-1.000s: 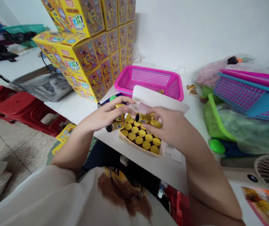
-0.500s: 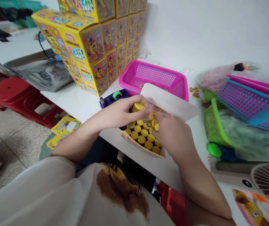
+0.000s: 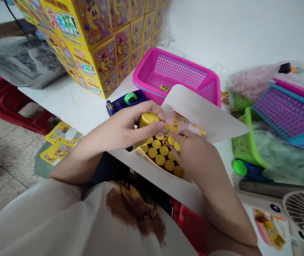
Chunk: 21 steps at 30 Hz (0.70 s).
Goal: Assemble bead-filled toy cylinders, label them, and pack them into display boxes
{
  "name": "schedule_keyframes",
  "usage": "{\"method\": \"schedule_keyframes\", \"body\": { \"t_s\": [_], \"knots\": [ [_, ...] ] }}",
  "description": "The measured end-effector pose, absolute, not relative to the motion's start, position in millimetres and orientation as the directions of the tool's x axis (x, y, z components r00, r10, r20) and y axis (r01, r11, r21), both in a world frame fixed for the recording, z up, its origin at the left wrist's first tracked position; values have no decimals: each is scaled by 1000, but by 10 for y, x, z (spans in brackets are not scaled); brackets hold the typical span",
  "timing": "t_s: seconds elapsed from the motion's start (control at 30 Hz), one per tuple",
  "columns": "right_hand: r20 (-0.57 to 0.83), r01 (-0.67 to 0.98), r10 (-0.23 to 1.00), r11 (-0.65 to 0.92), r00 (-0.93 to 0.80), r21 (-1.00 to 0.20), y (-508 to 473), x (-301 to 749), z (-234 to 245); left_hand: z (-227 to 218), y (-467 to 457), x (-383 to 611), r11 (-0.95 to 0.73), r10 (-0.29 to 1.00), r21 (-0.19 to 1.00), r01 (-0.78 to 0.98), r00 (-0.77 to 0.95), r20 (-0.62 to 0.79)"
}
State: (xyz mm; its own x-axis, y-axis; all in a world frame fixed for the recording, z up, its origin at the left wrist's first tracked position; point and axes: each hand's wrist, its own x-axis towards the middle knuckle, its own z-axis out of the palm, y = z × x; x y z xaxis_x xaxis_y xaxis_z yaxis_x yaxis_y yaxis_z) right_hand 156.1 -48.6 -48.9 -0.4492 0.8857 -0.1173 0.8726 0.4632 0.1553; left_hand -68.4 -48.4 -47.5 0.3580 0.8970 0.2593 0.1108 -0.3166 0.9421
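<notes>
My left hand (image 3: 130, 129) is closed around a small yellow-capped container (image 3: 148, 121), held over the left edge of an open cardboard box (image 3: 204, 110). Rows of yellow-capped containers (image 3: 160, 159) stand upright in the box, caps facing up. My right hand (image 3: 194, 151) reaches in from the right, its thumb and fingers closed at a yellow-capped container (image 3: 171, 140) above the rows. The fingertips are partly hidden, as is the right part of the box. Its white flap stands raised at the back.
Behind the box is a pink basket (image 3: 138, 76) with a small gold piece inside. A blue tape dispenser (image 3: 117, 103) lies to the left, near stacked yellow boxes (image 3: 88, 67). On the right are a green basket (image 3: 244, 142), blue and pink baskets (image 3: 287, 106) and a fan (image 3: 303, 209).
The view has come closer and tilted down. The container at my right fingers was tipped sideways and now sits lower, cap more upward. My left hand keeps its grip.
</notes>
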Motion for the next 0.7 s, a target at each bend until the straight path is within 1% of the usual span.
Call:
{"method": "schedule_keyframes", "body": {
  "t_s": [0.13,0.2,0.23,0.33,0.47,0.53,0.6,0.7],
  "knots": [
    [117,882,874,467,-471,64,-510,1702,-490,-451,-496,-723,-301,907,949,94,336,254],
    [171,886,870,460,-462,53,-527,1740,-490,-449,-500,-751,-284,910,956,68,334,246],
    [169,886,871,458,-462,63,-535,1742,-498,-451,-501,-765,-282,908,958,56,338,247],
    [106,875,870,470,-482,114,-554,1689,-558,-464,-498,-794,-292,903,956,34,341,264],
    [43,872,878,467,-478,147,-562,1608,-644,-484,-488,-808,-292,910,955,59,325,258],
    [23,872,876,475,-481,120,-564,1614,-640,-492,-484,-817,-296,910,952,76,326,257],
    [37,869,869,491,-494,64,-567,1667,-590,-498,-481,-831,-300,909,950,84,326,259],
    [145,852,848,521,-510,-47,-571,1807,-460,-498,-483,-859,-309,907,947,90,327,265]
  ]
}}
